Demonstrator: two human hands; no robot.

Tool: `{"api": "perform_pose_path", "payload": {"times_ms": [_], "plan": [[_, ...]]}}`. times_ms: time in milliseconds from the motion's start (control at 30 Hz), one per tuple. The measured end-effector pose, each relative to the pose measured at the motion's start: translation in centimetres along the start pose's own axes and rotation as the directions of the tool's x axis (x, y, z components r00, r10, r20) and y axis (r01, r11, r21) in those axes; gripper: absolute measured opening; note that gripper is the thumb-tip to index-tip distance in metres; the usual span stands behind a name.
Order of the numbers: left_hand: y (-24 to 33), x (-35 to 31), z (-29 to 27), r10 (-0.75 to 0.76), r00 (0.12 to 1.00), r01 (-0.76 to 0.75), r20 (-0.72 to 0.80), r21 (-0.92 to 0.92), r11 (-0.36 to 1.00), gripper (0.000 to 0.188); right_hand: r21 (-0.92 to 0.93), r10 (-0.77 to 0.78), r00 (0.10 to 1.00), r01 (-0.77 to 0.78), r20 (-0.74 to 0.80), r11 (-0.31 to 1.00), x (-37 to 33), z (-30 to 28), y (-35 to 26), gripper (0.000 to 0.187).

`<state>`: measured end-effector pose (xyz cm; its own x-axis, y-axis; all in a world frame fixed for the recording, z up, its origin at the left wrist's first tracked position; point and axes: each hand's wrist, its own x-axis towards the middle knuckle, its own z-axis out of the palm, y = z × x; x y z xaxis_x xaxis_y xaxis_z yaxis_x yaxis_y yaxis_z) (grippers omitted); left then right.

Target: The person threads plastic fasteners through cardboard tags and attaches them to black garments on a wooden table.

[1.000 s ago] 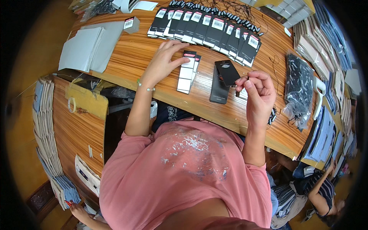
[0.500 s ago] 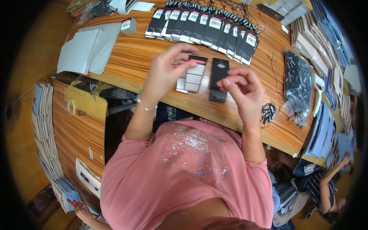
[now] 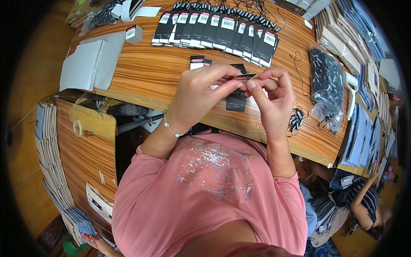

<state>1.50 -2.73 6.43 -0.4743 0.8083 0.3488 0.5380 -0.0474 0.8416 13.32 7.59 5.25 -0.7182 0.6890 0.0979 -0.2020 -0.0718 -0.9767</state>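
My left hand (image 3: 199, 88) is closed on a strip of labels (image 3: 245, 76), which is tilted almost edge-on so that little of its face shows. The fingertips of my right hand (image 3: 273, 91) are pinched at the far corner of that strip; anything small between them is too fine to make out. Below both hands a black hang tag (image 3: 236, 103) lies on the table, partly covered by them. Just beyond my left hand lie more label strips (image 3: 197, 61) with black, red and white parts.
A fanned row of black hang tags (image 3: 214, 32) with strings lies at the back. To the right are a bag of black strings (image 3: 327, 81), a loose string bundle (image 3: 296, 120) and a white tool (image 3: 352, 92). White sheets (image 3: 83, 66) lie left. Other people work at both sides.
My left hand has moved right and turned, tilting the label strip from face-up to nearly edge-on. My right hand's fingertips now meet the strip. The whole view has shifted slightly.
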Motion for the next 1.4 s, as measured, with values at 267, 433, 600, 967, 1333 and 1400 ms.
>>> {"api": "perform_pose_path", "payload": {"times_ms": [267, 433, 600, 967, 1333, 1400], "plan": [[0.1, 0.0, -0.2, 0.048, 0.997, -0.050, 0.056, 0.039, 0.998, 0.016, 0.009, -0.011, 1.000, 0.011, 0.020, 1.000, 0.1, 0.0, 0.1, 0.019], [0.1, 0.1, -0.4, 0.114, 0.991, -0.119, 0.075, 0.071, 0.990, 0.015, 0.030, 0.005, 0.999, -0.006, 0.033, 1.000, 0.2, 0.0, 0.2, 0.020], [0.2, 0.3, -0.7, 0.174, 0.980, -0.183, 0.095, 0.090, 0.979, 0.014, 0.084, 0.070, 0.996, -0.074, 0.055, 0.994, 0.1, -0.2, 0.0, 0.021], [0.5, 0.5, -0.8, 0.207, 0.967, -0.225, 0.149, 0.117, 0.967, 0.013, 0.145, 0.093, 0.986, -0.114, 0.140, 0.983, 0.3, -0.7, 0.0, 0.022], [-0.3, 1.5, -1.1, 0.428, 0.871, -0.491, 0.241, 0.385, 0.781, 0.019, 0.186, 0.224, 0.944, -0.272, 0.244, 0.944, 0.9, -2.2, 0.7, 0.011], [-0.9, 1.4, -0.5, 0.489, 0.837, -0.547, 0.247, 0.406, 0.732, 0.019, 0.203, 0.230, 0.951, -0.272, 0.208, 0.941, 0.9, -2.3, 1.3, 0.010]]}}
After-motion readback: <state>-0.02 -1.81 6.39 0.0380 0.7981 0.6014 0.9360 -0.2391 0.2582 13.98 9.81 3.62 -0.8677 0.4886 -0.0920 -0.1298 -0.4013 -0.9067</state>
